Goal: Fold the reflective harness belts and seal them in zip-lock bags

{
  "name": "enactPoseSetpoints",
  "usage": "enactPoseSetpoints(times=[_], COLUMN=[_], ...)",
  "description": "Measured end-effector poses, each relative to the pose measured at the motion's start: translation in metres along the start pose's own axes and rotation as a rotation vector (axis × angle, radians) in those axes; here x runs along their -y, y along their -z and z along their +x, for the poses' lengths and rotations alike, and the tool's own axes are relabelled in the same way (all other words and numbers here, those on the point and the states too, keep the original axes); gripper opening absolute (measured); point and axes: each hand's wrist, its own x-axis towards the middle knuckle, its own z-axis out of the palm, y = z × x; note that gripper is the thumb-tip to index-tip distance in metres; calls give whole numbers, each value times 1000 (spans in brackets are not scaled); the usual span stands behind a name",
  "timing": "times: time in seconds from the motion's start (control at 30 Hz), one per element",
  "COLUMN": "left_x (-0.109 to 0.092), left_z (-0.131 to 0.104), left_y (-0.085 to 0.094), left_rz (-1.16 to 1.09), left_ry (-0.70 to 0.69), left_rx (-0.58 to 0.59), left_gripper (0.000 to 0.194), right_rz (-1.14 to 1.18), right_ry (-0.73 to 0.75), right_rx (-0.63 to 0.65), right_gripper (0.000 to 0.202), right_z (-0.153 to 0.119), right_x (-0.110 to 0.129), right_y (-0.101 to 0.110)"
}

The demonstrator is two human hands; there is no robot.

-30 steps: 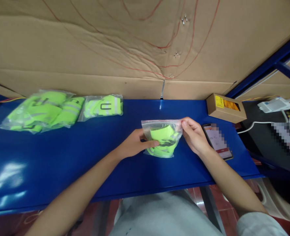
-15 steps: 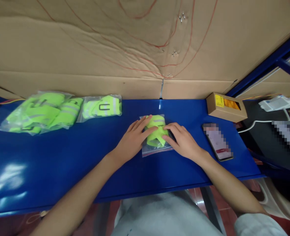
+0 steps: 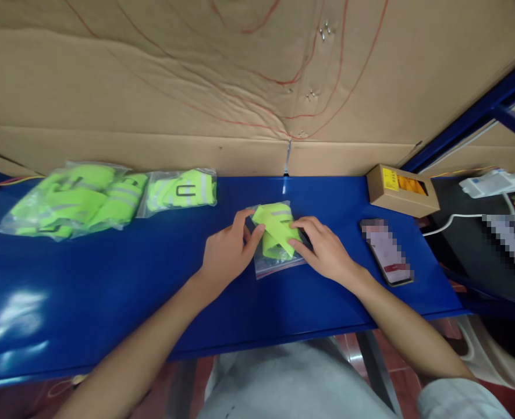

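Observation:
A folded neon-yellow reflective vest (image 3: 275, 247) with a grey stripe lies on a clear zip bag (image 3: 279, 270) in front of me. One flat yellow strip runs diagonally across its top. My left hand (image 3: 231, 247) is at the vest's left edge, thumb and forefinger apart, fingertips at the strip's upper end. On the opposite side, the thumb and forefinger of my right hand (image 3: 322, 247) hold the vest's right edge. The bag's near edge, with its reddish zip line, sticks out below the vest. Whether the vest is inside the bag, I cannot tell.
Bagged yellow vests (image 3: 78, 201) are piled at the back left of the blue table (image 3: 152, 302), beside a single bagged one (image 3: 181, 190). Toward the right are a phone (image 3: 386, 251) and a small cardboard box (image 3: 399, 192). A cardboard wall (image 3: 196, 87) stands behind.
My left hand has drawn back leftward off the top of the vest. The yellow strip now lies diagonally across it, more exposed. My right hand stays in place.

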Motion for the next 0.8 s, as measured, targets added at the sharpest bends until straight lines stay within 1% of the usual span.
enactPoseSetpoints(times=[0.07, 0.2, 0.27, 0.4, 0.5, 0.6, 0.67, 0.73, 0.77, 0.8], left_x=[0, 0, 2, 10, 15, 14, 11, 8, 6, 6], left_z=[0, 0, 0, 2, 5, 6, 5, 1, -1, -3], left_y=[-1, -3, -6, -15, -22, -24, -24, -23, -22, -20], left_rz=[-44, -274, -381, -575, -684, -734, -739, -717, -682, -626], left_ry=[16, 41, 49, 55, 78, 66, 6, -86, -137, -186], left_rx=[57, 173, 195, 182, 127, 39, -38, -147, -201, -241], left_gripper=[54, 61, 66, 68, 70, 73, 77, 78, 74, 66], right_rz=[62, 258, 338, 476, 578, 690, 765, 779, 743, 673], right_ry=[-18, -27, -36, -113, -181, -196, -165, -111, -80, -42], right_rx=[-19, -53, -74, -142, -165, -181, -190, -192, -200, -210], right_gripper=[33, 33, 29, 29, 33, 38, 47, 61, 66, 66], right_z=[0, 2, 3, 6, 7, 8, 9, 9, 8, 7], right_x=[-1, -3, -6, -11, -14, -15, -15, -14, -13, -12], right_y=[-2, -7, -9, -13, -17, -21, -23, -21, -18, -15])
